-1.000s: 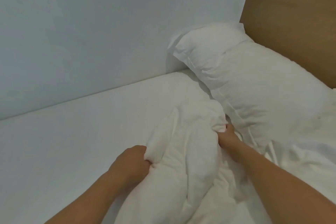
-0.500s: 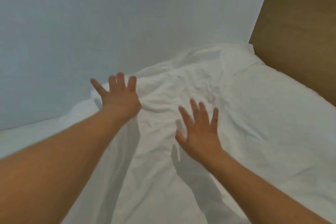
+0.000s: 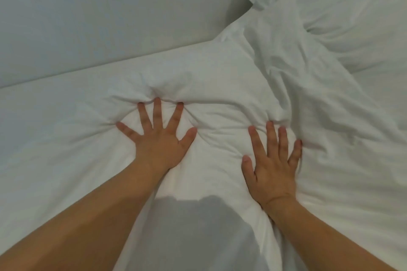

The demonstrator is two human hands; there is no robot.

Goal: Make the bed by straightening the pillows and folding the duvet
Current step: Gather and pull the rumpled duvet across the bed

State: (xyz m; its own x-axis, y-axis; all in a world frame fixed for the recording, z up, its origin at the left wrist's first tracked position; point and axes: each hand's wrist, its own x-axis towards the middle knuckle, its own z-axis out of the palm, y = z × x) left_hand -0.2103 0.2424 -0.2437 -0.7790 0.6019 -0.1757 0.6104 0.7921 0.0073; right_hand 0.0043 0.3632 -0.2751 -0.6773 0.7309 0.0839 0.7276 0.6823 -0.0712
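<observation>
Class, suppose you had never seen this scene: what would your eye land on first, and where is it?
First, the two bare hands pressed flat with fingers spread into the white duvet: the left hand at centre, the right hand beside it, the fabric puckering around the fingertips. Next, the rumpled pillow at the upper right, with a crumpled ridge of bedding running from it toward the right hand. A pale wall fills the upper left.

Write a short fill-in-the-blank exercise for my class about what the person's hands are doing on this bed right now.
1. Both hands press down on the white ____, palms facing down.
2. The fingers of the left hand are spread ____.
3. The pillow lies beyond the ____ hand, at the top right of the view.
4. The grey wall runs along the bed on the person's ____ side.

Missing words: duvet; apart; right; left
</observation>
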